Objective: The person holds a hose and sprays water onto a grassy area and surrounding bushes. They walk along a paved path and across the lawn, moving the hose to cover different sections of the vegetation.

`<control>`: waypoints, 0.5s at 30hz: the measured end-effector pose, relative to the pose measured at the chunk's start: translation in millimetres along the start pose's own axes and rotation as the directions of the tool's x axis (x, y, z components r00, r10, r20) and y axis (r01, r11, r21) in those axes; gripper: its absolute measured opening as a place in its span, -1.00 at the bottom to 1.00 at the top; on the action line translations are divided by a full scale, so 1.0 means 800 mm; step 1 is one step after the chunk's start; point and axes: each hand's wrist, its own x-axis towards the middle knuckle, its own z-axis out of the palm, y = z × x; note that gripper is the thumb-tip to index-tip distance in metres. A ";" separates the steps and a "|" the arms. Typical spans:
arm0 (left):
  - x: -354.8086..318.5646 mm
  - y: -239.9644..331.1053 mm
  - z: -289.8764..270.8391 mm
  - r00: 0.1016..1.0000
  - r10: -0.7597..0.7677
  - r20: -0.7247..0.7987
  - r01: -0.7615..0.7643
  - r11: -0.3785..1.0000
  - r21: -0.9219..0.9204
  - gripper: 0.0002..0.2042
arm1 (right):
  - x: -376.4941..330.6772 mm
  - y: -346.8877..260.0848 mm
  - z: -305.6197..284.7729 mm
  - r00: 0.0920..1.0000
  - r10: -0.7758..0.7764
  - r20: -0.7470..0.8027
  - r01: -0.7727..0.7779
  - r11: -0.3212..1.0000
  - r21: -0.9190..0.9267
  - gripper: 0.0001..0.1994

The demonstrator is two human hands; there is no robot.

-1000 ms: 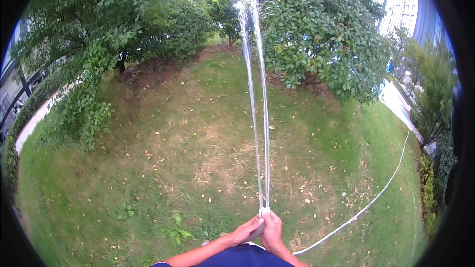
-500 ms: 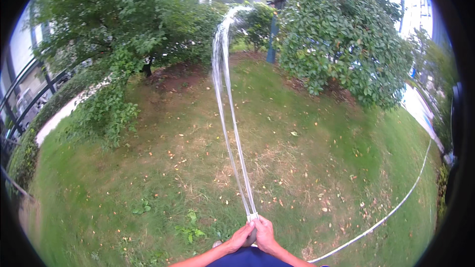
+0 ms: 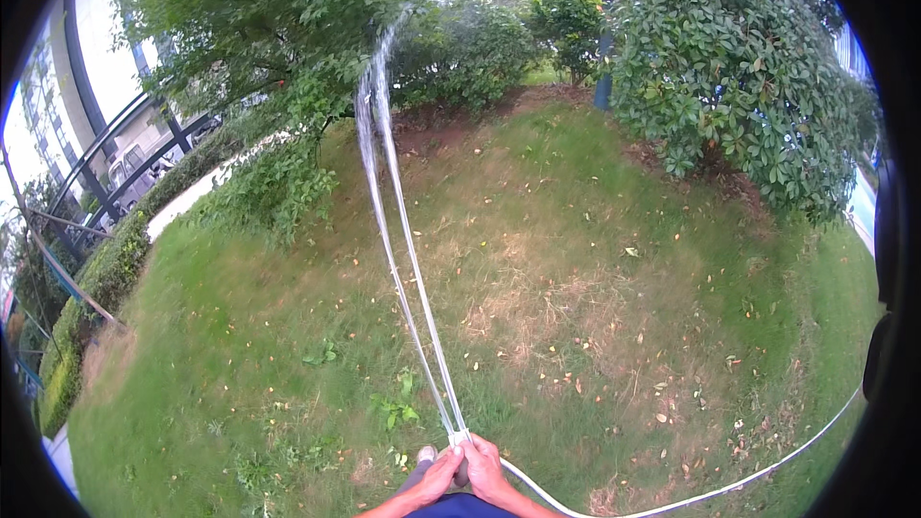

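Observation:
Both my hands close round the mouth of a white hose (image 3: 460, 438) at the bottom middle, in front of my body. From the left, my left hand (image 3: 440, 472) presses its thumb against the mouth. My right hand (image 3: 485, 468) wraps it from the right, its fingers partly hidden. Two thin streams of water (image 3: 414, 273) leave the mouth side by side. They arc up and away to the left, breaking into spray before the leafy tree. The hose's length (image 3: 731, 487) runs from beside my right hand across the grass to the right edge.
Grass (image 3: 576, 345) with dry patches and fallen leaves lies ahead. A leafy tree (image 3: 259, 58) stands far left, a broad bush (image 3: 743, 86) far right. Between them rises a trunk with a blue lower part (image 3: 603, 72). A hedge (image 3: 106, 264) and railing border the left. My shoe (image 3: 427, 455) shows below.
The view has turned left, and the streams now point further left, toward the tree. My hands sit slightly lower and further left, still round the hose. More of the hose shows at right.

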 end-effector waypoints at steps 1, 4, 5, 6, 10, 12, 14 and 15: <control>-0.003 -0.005 0.005 1.000 -0.016 -0.002 0.016 1.000 -0.003 -0.44 | -0.008 -0.001 -0.004 1.000 0.019 0.008 -0.019 1.000 -0.014 -0.80; -0.015 -0.011 0.017 0.991 -0.126 0.033 0.122 0.987 0.102 -0.37 | -0.029 0.009 -0.011 0.995 -0.078 -0.062 0.082 0.994 0.065 -0.80; -0.027 0.007 0.032 0.993 -0.117 0.029 0.114 0.991 0.074 -0.34 | -0.036 0.011 -0.016 0.993 -0.092 -0.079 0.099 0.991 0.089 -0.80; -0.047 0.041 0.053 0.993 -0.111 0.028 0.109 0.993 0.043 -0.31 | -0.041 0.013 -0.022 0.990 -0.104 -0.099 0.115 0.987 0.111 -0.80; -0.051 0.039 0.055 0.968 -0.162 0.193 0.152 0.986 0.066 -0.30 | -0.062 0.020 -0.037 0.982 -0.123 -0.141 0.149 0.971 0.187 -0.80; -0.062 0.047 0.051 0.959 -0.151 0.238 0.136 0.987 0.082 -0.30 | -0.071 0.016 -0.031 0.978 -0.145 -0.153 0.171 0.970 0.173 -0.82; -0.072 0.050 0.042 0.950 -0.134 0.280 0.115 0.990 0.086 -0.23 | -0.075 0.023 -0.025 0.979 -0.136 -0.149 0.159 0.975 0.156 -0.82; -0.074 0.043 0.035 0.950 -0.117 0.291 0.101 0.993 0.069 -0.23 | -0.077 0.027 -0.020 0.981 -0.130 -0.146 0.152 0.977 0.147 -0.82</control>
